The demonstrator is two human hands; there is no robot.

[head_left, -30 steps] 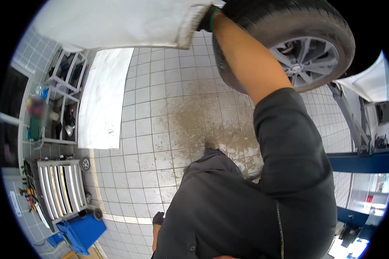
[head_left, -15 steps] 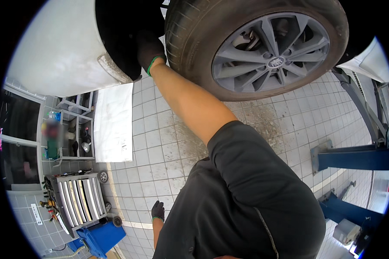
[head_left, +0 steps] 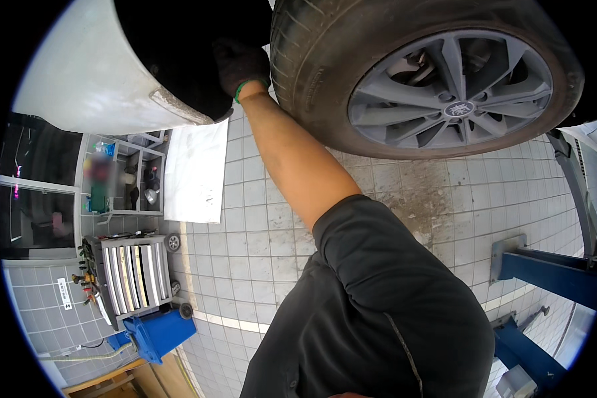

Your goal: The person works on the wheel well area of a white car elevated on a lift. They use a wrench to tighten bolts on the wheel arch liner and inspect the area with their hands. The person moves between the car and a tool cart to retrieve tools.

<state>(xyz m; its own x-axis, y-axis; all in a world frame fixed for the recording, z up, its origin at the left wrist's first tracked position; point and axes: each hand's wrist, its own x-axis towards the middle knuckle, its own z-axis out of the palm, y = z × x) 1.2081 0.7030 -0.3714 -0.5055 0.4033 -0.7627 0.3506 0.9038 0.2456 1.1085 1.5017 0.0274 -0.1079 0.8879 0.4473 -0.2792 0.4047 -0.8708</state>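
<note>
From where I stand, the car wheel (head_left: 312,99) hangs clear of the floor just to the right of the person's right hand (head_left: 242,66), its tread turned toward the glove and its grey spoked rim (head_left: 451,126) facing out. The hand, in a dark glove with a green cuff (head_left: 237,91), is up against the black lining (head_left: 172,46) of the wheel arch; dark on dark, I can't tell whether its fingers are closed on anything. The tyre blocks the way on the hand's right, and the white body panel (head_left: 79,73) curves round on its left.

Below the hand and a little left, a white sheet (head_left: 196,172) lies by a grey rack (head_left: 139,176) of odds and ends. Further down that side come a drawer cart (head_left: 136,278) on wheels, tools along its edge, and a blue bin (head_left: 159,335). Well off to the hand's lower right, a blue steel beam (head_left: 550,268) juts over the tiled floor (head_left: 245,245), which is smeared with dirt under the wheel.

As for markings, the hub cap (head_left: 459,109) bears a round emblem, the sidewall has faint raised marks too dim to read, and a white label (head_left: 64,294) with dark characters is stuck on the wall, far down and left of the hand.
</note>
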